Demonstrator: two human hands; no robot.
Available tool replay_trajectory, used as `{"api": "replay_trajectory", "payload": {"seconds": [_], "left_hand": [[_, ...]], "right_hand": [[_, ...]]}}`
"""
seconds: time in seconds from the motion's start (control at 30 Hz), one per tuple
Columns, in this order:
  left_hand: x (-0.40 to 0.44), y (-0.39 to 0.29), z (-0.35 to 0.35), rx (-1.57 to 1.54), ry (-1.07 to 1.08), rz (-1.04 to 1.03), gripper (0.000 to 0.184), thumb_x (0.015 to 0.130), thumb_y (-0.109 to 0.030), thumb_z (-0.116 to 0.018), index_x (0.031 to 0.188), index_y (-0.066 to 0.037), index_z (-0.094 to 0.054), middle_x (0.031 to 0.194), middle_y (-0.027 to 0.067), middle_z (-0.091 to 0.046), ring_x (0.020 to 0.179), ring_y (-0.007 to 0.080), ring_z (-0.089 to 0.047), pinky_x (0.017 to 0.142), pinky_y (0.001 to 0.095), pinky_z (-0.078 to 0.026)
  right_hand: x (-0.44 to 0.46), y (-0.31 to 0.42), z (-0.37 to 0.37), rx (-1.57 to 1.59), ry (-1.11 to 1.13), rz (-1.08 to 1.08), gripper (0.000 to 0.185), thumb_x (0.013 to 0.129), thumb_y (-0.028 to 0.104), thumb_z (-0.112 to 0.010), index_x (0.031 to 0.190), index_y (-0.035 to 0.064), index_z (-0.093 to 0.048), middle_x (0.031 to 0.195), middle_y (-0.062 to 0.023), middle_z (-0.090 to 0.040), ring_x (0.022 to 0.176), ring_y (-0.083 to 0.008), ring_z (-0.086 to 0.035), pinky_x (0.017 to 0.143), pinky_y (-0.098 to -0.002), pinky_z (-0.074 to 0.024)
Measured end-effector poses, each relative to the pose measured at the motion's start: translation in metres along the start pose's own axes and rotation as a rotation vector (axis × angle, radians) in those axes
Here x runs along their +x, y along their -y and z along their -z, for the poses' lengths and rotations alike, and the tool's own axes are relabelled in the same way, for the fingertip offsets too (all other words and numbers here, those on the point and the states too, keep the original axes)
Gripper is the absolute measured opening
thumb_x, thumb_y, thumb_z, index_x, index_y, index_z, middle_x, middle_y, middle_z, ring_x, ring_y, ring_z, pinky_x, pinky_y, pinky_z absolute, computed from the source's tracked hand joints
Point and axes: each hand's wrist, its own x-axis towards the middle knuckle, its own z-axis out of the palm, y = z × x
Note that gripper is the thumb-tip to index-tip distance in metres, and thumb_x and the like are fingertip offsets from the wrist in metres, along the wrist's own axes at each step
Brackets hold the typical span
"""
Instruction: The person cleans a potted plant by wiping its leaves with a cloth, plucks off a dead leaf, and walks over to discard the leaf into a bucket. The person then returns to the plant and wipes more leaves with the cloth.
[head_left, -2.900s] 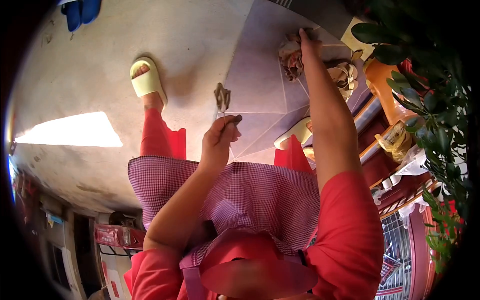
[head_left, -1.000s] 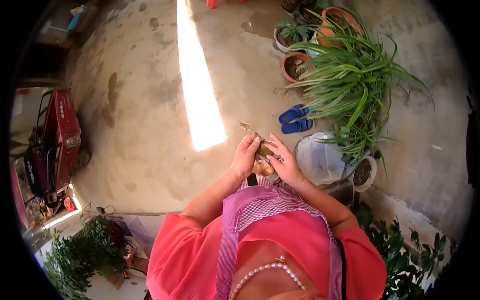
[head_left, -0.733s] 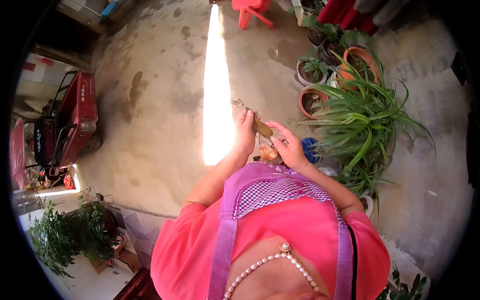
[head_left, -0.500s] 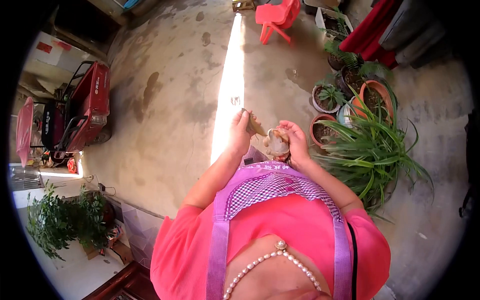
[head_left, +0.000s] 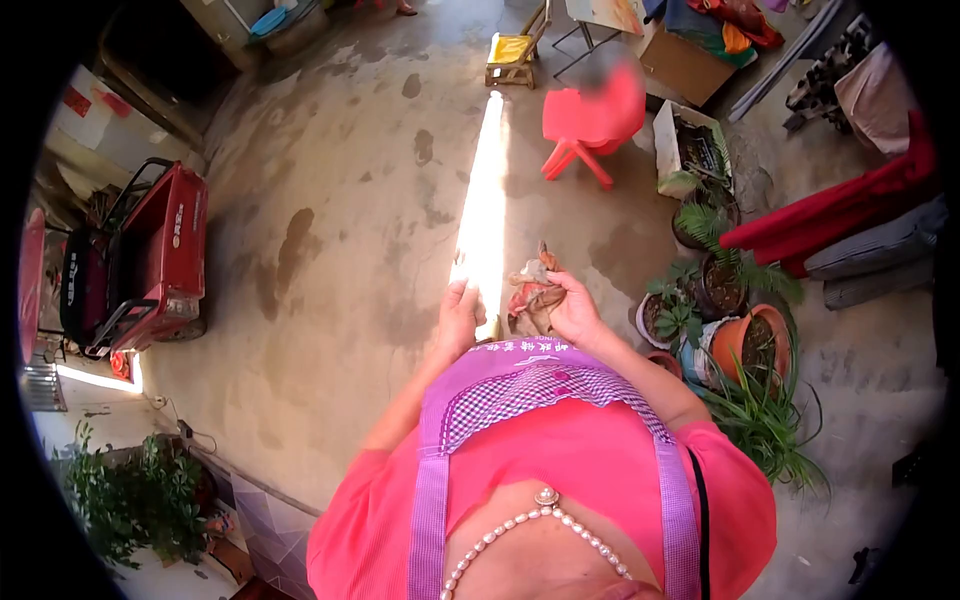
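Note:
My right hand (head_left: 578,312) pinches a crumpled, limp rag-like thing (head_left: 535,300) in brown, white and red. It hangs in front of the purple apron (head_left: 500,375). Just left of it, my left hand (head_left: 460,318) is closed, with its thumb side up. Beside those fingers shows the end of a small olive-yellow thing (head_left: 489,329), mostly hidden and too small to name. A strip of bright sunlight on the floor lies behind it.
Ahead on the concrete floor (head_left: 350,300) stand a red plastic chair (head_left: 592,118) and a small chair with a yellow seat (head_left: 510,48). Potted plants (head_left: 760,345) line the right side. A red cargo tricycle (head_left: 180,225) is parked at left.
My view has tilted up, showing more floor ahead. The rag-like thing, earlier bunched and pale in my right hand, now spreads out with red showing. My left hand has dropped closer to the apron.

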Motion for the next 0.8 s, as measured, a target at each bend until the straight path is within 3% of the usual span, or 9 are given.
{"api": "replay_trajectory", "payload": {"seconds": [0.1,0.13,0.37,0.5,0.53,0.63,0.7,0.77,0.8], "left_hand": [[0.065,-0.053,-0.024,0.158,0.052,-0.068,0.012,0.096,-0.018,-0.046,0.096,-0.008,-0.052,0.068,-0.0042,-0.045,0.055,0.0044,-0.04,0.05,0.0194,-0.035],[0.083,-0.068,-0.03,0.183,0.027,-0.063,0.013,0.097,-0.017,-0.044,0.095,-0.008,-0.052,0.074,-0.0021,-0.051,0.064,0.0063,-0.049,0.061,0.0211,-0.043],[0.237,-0.114,-0.041,-0.144,0.061,0.012,0.018,0.098,-0.014,-0.04,0.103,-0.002,-0.052,0.093,0.0063,-0.061,0.079,0.0129,-0.059,0.07,0.0272,-0.051],[0.344,-0.16,-0.044,-0.105,0.088,0.051,0.013,0.096,-0.012,-0.042,0.101,-0.005,-0.052,0.09,0.0081,-0.063,0.08,0.0166,-0.063,0.067,0.0296,-0.053],[0.372,-0.175,-0.047,-0.08,0.108,0.018,0.013,0.096,-0.012,-0.042,0.099,-0.005,-0.052,0.09,0.0075,-0.062,0.079,0.0164,-0.062,0.066,0.0291,-0.053],[0.432,-0.246,-0.063,0.0,0.055,0.068,0.012,0.096,-0.014,-0.043,0.098,-0.006,-0.052,0.089,0.0063,-0.062,0.077,0.0151,-0.061,0.065,0.0284,-0.053],[0.48,-0.287,-0.056,-0.039,0.062,0.006,0.01,0.095,-0.014,-0.047,0.097,-0.006,-0.052,0.089,0.0053,-0.061,0.076,0.0132,-0.06,0.066,0.0276,-0.052],[0.518,-0.319,-0.052,-0.003,0.032,-0.082,0.009,0.094,-0.013,-0.048,0.097,-0.006,-0.053,0.089,0.0052,-0.061,0.076,0.0126,-0.06,0.066,0.0275,-0.052],[0.525,-0.324,-0.047,-0.049,0.015,-0.09,0.01,0.094,-0.014,-0.05,0.098,-0.006,-0.053,0.087,0.0034,-0.061,0.076,0.0121,-0.06,0.067,0.0263,-0.051]], "right_hand": [[0.066,0.027,-0.065,-0.119,-0.011,0.222,0.034,0.083,0.007,-0.05,0.117,0.005,-0.047,0.102,-0.0159,-0.059,0.089,-0.0304,-0.061,0.082,-0.0463,-0.0507],[0.085,0.036,-0.085,-0.082,-0.057,0.216,0.034,0.082,0.003,-0.051,0.115,0.0019,-0.047,0.102,-0.0136,-0.059,0.091,-0.027,-0.062,0.084,-0.0425,-0.0505],[0.219,0.073,-0.099,-0.388,-0.086,0.123,0.033,0.086,0.007,-0.054,0.117,-0.0002,-0.046,0.105,-0.0117,-0.058,0.098,-0.0232,-0.061,0.085,-0.0352,-0.0498],[0.322,0.115,-0.071,-0.928,-0.046,0.135,0.047,0.085,0.022,-0.063,0.123,0.0,-0.047,0.115,-0.0123,-0.053,0.103,-0.0207,-0.056,0.089,-0.0303,-0.0444],[0.349,0.131,-0.075,-1.443,0.056,0.437,0.051,0.088,0.019,-0.061,0.131,0.0003,-0.04,0.113,-0.0088,-0.055,0.107,-0.0176,-0.053,0.092,-0.0309,-0.0433],[0.407,0.175,-0.139,-1.207,0.156,0.244,0.05,0.084,0.028,-0.065,0.123,0.0022,-0.049,0.119,-0.0121,-0.049,0.115,-0.0218,-0.045,0.098,-0.0347,-0.0362],[0.437,0.229,-0.172,-1.075,0.301,0.005,0.054,0.089,0.02,-0.059,0.134,0.0025,-0.037,0.118,-0.0103,-0.05,0.104,-0.0192,-0.053,0.089,-0.0306,-0.0433],[0.464,0.293,-0.144,-1.46,0.224,0.103,0.045,0.089,0.019,-0.056,0.13,0.0063,-0.042,0.107,-0.0123,-0.058,0.095,-0.0205,-0.059,0.079,-0.0322,-0.0483],[0.446,0.33,-0.155,-2.129,0.139,0.128,0.028,0.088,0.021,-0.051,0.111,0.0053,-0.057,0.095,-0.0166,-0.064,0.092,-0.0262,-0.062,0.077,-0.0349,-0.0491]]}}
